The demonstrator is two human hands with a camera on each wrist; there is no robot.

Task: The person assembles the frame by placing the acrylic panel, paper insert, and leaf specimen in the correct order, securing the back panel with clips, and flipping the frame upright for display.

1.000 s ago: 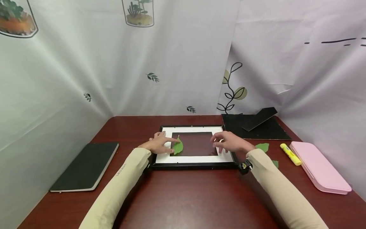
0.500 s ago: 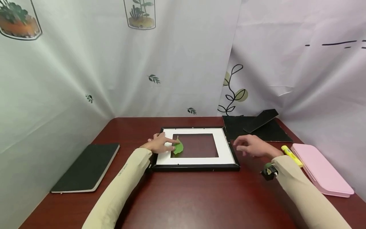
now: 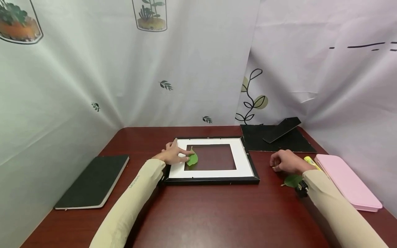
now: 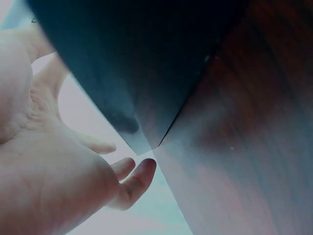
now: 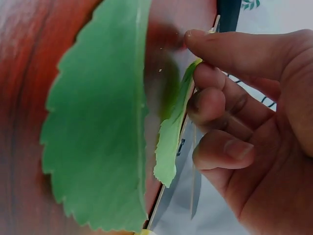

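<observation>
My left hand point(image 3: 171, 154) lies over the left side of a black picture frame point(image 3: 214, 181) with a white mat point(image 3: 214, 174). Its forefinger reaches a green leaf point(image 3: 192, 159) at the left of the mat's window. In the left wrist view, that hand's fingers point(image 4: 139, 183) spread beside the frame's dark side point(image 4: 132, 63). To the right of the frame, my right hand point(image 3: 288, 162) pinches another green leaf point(image 5: 173, 127) by its stem end between thumb and forefinger. A third leaf point(image 3: 292, 180) with a toothed edge lies on the table under the right wrist.
A dark notebook point(image 3: 93, 181) lies at the left. Behind the right hand are a black backing board point(image 3: 257, 136) and its stand flap point(image 3: 282, 129). A yellow marker point(image 3: 311, 162) and a pink case point(image 3: 347, 181) lie on the right of the brown table point(image 3: 217, 217).
My right hand has moved right, off the frame's mat to the leaves on the table, and now pinches one. The left hand has stayed by the leaf in the frame.
</observation>
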